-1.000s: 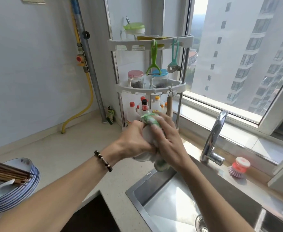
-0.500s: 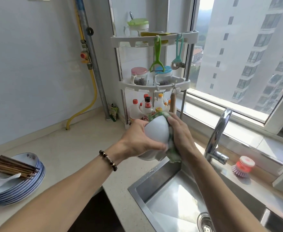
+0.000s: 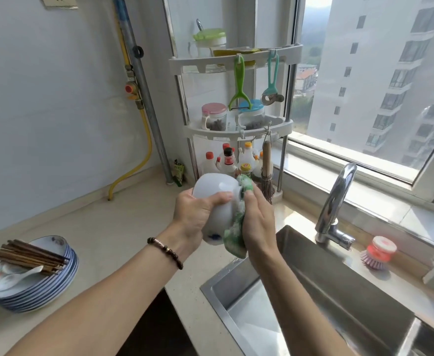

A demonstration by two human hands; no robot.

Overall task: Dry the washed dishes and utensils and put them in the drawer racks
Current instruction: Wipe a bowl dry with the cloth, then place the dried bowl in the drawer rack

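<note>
**Bowl getting wiped over the counter edge**

So the left hand [image 3: 194, 214] has the white bowl [image 3: 217, 201] gripped, thumb curled over the outside, and the bowl is tipped so the bottom faces up and away. There's a small blue mark near its rim on the low side. It's held in the air right above where the counter [image 3: 102, 227] meets the sink [image 3: 326, 291], not resting on anything.

The right hand [image 3: 258, 224] is pressing a green and white cloth [image 3: 235, 235] against the bowl's right side. Fingers are wrapped round the cloth, tips up by the bowl's foot. The cloth hangs down a bit below the hand.

A beaded bracelet [image 3: 165, 251] sits on the left wrist.

Off to the left on the counter there's a stack of blue-rimmed plates [image 3: 34, 289] with a bunch of brown chopsticks [image 3: 28, 256] lying across the top and a white spoon [image 3: 18, 276] just in front of them, both on the top plate.

Behind the hands is a corner shelf [image 3: 236, 127] with jars, bottles at the bottom, and two peelers hanging off it. The tap [image 3: 336, 201] is at the back of the sink, and a red dish brush [image 3: 378, 253] sits on the ledge beside it.
</note>
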